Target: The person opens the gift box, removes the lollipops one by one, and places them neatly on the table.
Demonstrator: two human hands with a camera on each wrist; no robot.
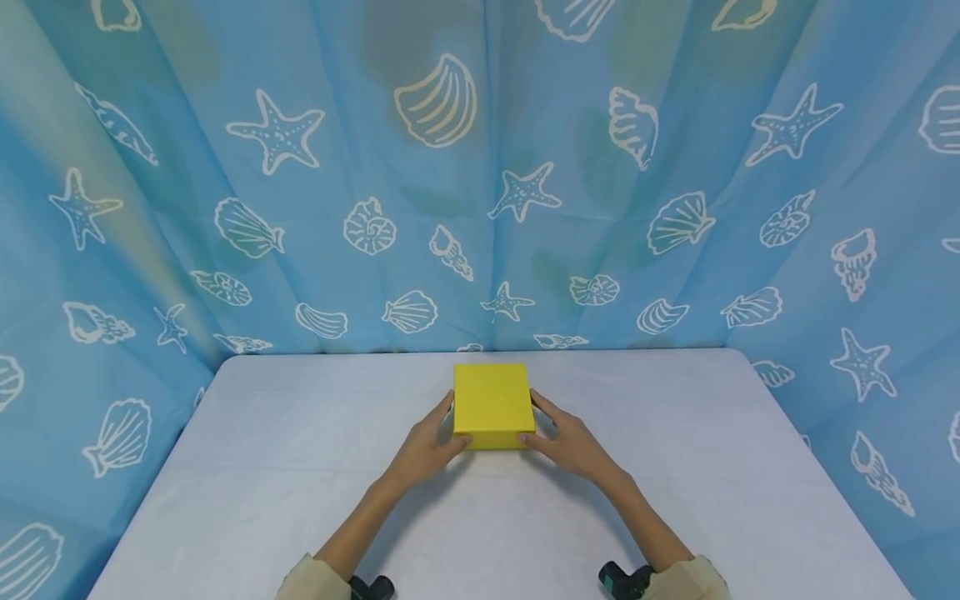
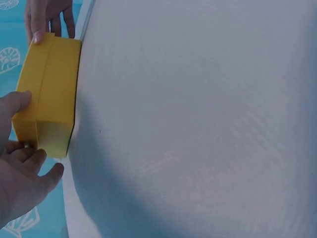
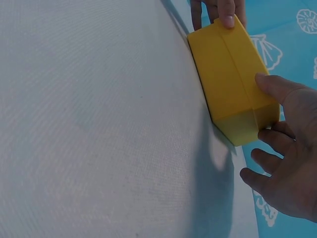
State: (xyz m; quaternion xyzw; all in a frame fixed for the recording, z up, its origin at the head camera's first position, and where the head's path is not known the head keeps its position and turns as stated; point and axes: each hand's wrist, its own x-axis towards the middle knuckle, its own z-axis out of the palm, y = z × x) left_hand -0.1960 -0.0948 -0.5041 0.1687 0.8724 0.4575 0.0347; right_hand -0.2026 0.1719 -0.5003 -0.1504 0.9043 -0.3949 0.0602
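Box (image 1: 492, 398): yellow, square-topped, on white bench (image 1: 300, 433)
Left hand (image 1: 422, 450): fingers grip it
Right hand (image 1: 573, 445): fingers grip it

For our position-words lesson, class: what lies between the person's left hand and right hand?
In the head view, the yellow box lies between the left hand and right hand, both touching it.

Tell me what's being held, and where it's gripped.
A yellow box, held between the left hand and the right hand: thumbs at the two ends of its near face, fingers against its left and right sides.
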